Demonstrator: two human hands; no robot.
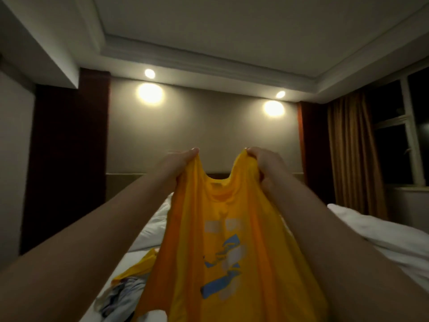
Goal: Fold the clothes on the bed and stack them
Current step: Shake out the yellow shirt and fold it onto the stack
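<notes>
Your left hand (pixel 180 162) and right hand (pixel 262 163) each grasp a shoulder of the yellow shirt (pixel 222 252), holding it up above the bed (pixel 394 242). More crumpled clothes (pixel 125 291) lie on the bed near its left edge.

The T-shirt (pixel 222 228) hangs at centre, the left hand (pixel 178 163) gripping its top at 11 o'clock, the right hand (pixel 264 163) at 1. The bed (pixel 394 247) lies beneath, a clothes pile (pixel 125 291) on it at 7 o'clock. The curtain (pixel 348 154) and window (pixel 406 126) stand at 3.
</notes>
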